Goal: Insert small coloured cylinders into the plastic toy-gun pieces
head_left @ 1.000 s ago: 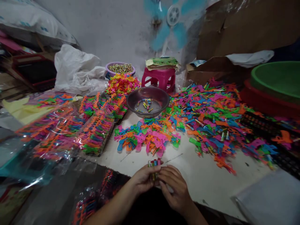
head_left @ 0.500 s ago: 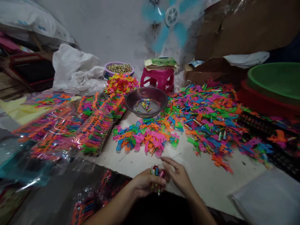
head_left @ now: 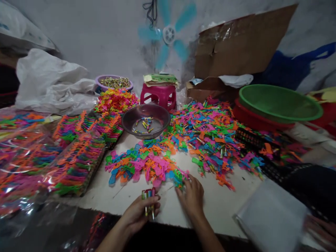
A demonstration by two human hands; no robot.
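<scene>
Plastic tubes [head_left: 148, 201], small and multicoloured, stand bunched in our left hand [head_left: 139, 213]; the fingers are curled closed around them, and their tops project above the fist. Our right hand [head_left: 191, 196] lies just beside that grip, on its right, palm down on the white board [head_left: 223, 206]. Its fingertips [head_left: 183, 182] touch the near edge of a toy heap [head_left: 147, 166]; we cannot tell whether they pinch a piece or merely rest on it.

Positions relative to the left-hand grip:
- Directly beyond: the toy heap of pink, orange, blue and green parts.
- Further beyond: a dark bowl [head_left: 131, 122] with a few loose tubes inside.
- Behind the bowl: a pink stool [head_left: 157, 98] carrying a flat stack, with a fan [head_left: 169, 35] on the wall above.
- Beyond and right: a wider pile [head_left: 210, 136] of the same parts, well apart from the grip.
- Far right: a green basin [head_left: 278, 105] nested on a red one.
- Left: bagged sets [head_left: 76, 164] in clear film, near the grip.
- Near right: a grey sheet [head_left: 270, 217], beside our right forearm.
</scene>
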